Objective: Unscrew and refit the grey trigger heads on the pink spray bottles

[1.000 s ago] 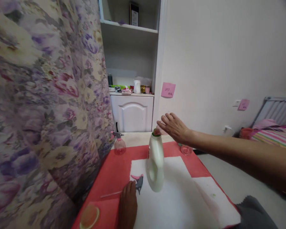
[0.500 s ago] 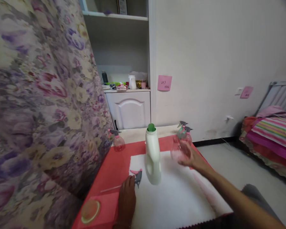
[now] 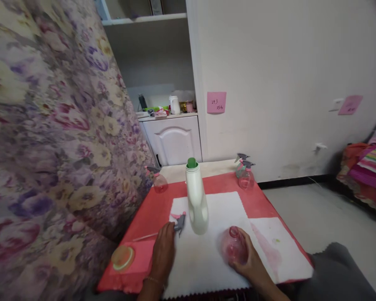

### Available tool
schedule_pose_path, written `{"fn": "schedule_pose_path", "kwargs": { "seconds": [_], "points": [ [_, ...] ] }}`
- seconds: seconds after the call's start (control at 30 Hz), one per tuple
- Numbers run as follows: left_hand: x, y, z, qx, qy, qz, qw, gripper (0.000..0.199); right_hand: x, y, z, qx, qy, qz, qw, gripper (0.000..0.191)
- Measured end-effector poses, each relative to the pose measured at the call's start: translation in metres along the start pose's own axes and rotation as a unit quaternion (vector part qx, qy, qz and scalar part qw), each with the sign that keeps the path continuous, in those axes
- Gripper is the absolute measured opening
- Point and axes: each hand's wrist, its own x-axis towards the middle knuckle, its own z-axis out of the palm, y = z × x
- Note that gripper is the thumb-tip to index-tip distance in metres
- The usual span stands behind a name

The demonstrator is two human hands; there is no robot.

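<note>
My right hand (image 3: pixel 249 263) is wrapped round a pink transparent bottle (image 3: pixel 233 247) with an open neck, over the near right part of the white cloth (image 3: pixel 203 267). At the cloth's left side, my left hand (image 3: pixel 165 246) holds a grey and pink spray head (image 3: pixel 180 223), whose thin tube points left. Between the hands and farther back stands a pale green jug (image 3: pixel 196 200) with a green piece (image 3: pixel 191 162) in its mouth.
A spray bottle (image 3: pixel 159 182) stands at the back left, and a pink one (image 3: pixel 246 179) beside a green one at the back right. A round lidded container (image 3: pixel 123 258) lies front left. A stained white cloth (image 3: pixel 280 246) covers the right side.
My right hand has brought the pink bottle from the back right toward me, onto or over the near cloth. My left hand stays at the spray head. The view has shifted slightly.
</note>
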Motion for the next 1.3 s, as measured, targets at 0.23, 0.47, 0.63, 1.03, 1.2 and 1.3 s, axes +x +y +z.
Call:
{"fn": "schedule_pose_path", "kwargs": {
  "seconds": [0.23,0.47,0.63,1.03,1.2,1.3],
  "points": [
    [0.016,0.045,-0.066,-0.124,0.016,-0.048,0.991,0.032,0.001,0.0,0.001,0.011,0.003,-0.015,1.0,0.08],
    [0.053,0.125,-0.154,-0.386,0.077,-0.182,0.901,0.035,0.005,-0.007,-0.004,0.025,-0.01,-0.027,0.999,0.084],
    [0.091,0.18,-0.195,-0.659,0.152,-0.249,0.693,0.028,0.006,-0.009,-0.005,0.018,-0.016,-0.031,0.999,0.084],
    [0.099,0.231,-0.153,-0.777,0.104,-0.263,0.563,0.027,0.007,-0.01,-0.008,0.002,-0.023,-0.03,0.999,0.089],
    [0.094,0.233,-0.133,-0.747,0.058,-0.26,0.61,0.027,0.007,-0.01,-0.008,0.012,-0.018,-0.033,0.999,0.089],
    [0.089,0.234,-0.118,-0.717,0.018,-0.265,0.644,0.027,0.007,-0.011,-0.007,0.016,-0.017,-0.033,0.999,0.09]
  ]
}}
